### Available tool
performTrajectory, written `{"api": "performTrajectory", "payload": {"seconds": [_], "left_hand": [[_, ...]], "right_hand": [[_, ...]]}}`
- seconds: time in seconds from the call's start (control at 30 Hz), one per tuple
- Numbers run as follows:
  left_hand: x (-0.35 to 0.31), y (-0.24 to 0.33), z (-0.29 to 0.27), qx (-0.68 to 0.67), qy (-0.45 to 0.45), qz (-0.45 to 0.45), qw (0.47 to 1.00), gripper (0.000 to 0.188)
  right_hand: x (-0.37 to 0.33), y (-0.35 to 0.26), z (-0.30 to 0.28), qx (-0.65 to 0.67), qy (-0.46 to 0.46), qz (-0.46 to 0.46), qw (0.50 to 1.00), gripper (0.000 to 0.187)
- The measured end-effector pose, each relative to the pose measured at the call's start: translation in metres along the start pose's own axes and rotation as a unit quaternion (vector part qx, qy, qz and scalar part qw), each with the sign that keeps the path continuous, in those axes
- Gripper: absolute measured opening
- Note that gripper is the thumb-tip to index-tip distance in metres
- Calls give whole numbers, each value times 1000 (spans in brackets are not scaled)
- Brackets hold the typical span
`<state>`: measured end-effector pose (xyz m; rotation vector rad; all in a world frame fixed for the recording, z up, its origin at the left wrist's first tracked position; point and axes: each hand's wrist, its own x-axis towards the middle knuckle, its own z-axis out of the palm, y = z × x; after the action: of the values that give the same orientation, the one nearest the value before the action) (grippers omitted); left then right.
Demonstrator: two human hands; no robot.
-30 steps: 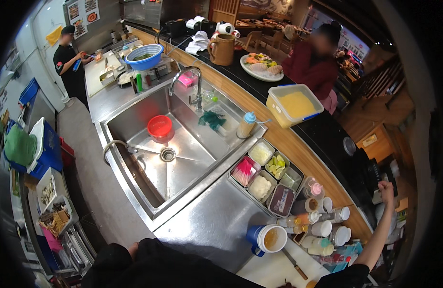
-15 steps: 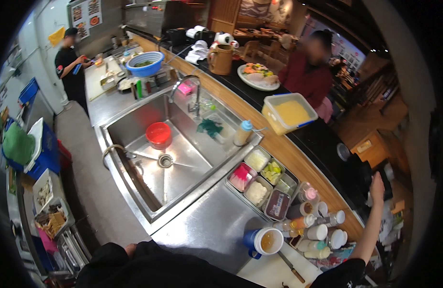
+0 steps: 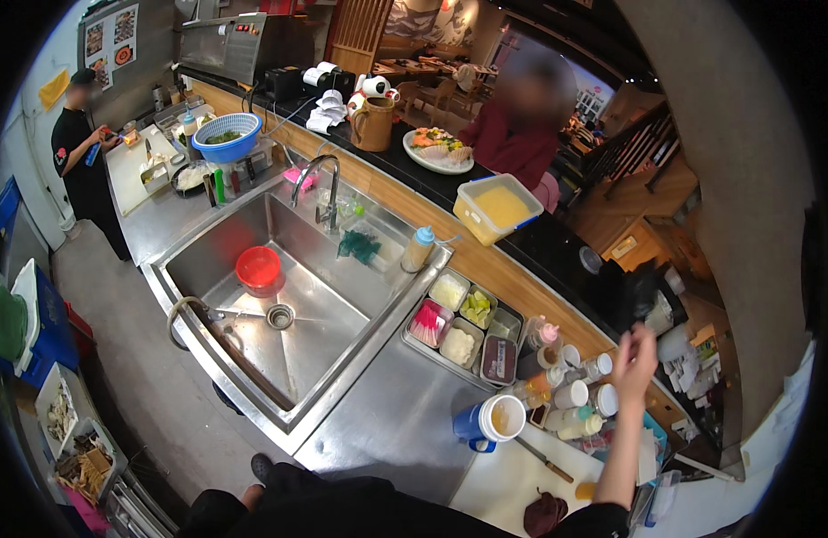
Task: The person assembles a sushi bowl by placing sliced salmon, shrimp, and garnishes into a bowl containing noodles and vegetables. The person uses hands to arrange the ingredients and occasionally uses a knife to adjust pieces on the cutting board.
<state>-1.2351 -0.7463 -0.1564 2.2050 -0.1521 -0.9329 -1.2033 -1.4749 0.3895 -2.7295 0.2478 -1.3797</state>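
Note:
My right hand [image 3: 636, 360] is raised over the bottles near the counter's right end. Its fingers are smeared by motion, so their grip is unclear. Just beyond it is a blurred black object [image 3: 645, 291]. Below my right forearm lies a white cutting board [image 3: 494, 489] with a knife [image 3: 545, 459] and a dark maroon lump [image 3: 546, 513]. A blue-and-white jug [image 3: 488, 421] with yellowish contents stands at the board's far left corner. Of my left hand [image 3: 251, 496], only a sliver of skin shows beside my dark clothing; its fingers are hidden.
A steel sink [image 3: 320, 345] holds a red bowl [image 3: 259, 269]. To its right are a tray of several food containers [image 3: 499, 360] and clustered bottles [image 3: 571, 394]. On the black ledge are a plated dish [image 3: 438, 151] and a yellow-filled tub [image 3: 497, 208]. Two people stand farther off.
My right hand has drawn back toward me from the black object on the ledge. The view has shifted right, bringing more of the cutting board and the maroon lump into sight.

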Motion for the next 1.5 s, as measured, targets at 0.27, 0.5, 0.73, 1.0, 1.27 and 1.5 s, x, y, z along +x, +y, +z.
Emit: {"api": "performTrajectory", "payload": {"seconds": [0.27,0.5,0.73,1.0,1.27,1.5], "left_hand": [[27,-88,-46,38,-61,140,987,30],[62,-92,-139,63,-25,39,997,29],[-21,-230,-253,34,103,-193,975,33],[-163,-398,-234,-235,78,-530,811,24],[-113,-325,-271,-317,156,-372,858,27],[5,-358,-455,-331,195,-302,872,30]], "right_hand": [[-224,-295,83,391,-112,324,854,18],[-252,-487,161,531,-253,366,721,15],[-210,-566,222,523,-296,456,657,12],[-172,-708,364,564,-435,443,545,13],[-38,-940,620,450,-380,-58,806,16],[-14,-1019,813,238,-369,-127,889,28]]}}
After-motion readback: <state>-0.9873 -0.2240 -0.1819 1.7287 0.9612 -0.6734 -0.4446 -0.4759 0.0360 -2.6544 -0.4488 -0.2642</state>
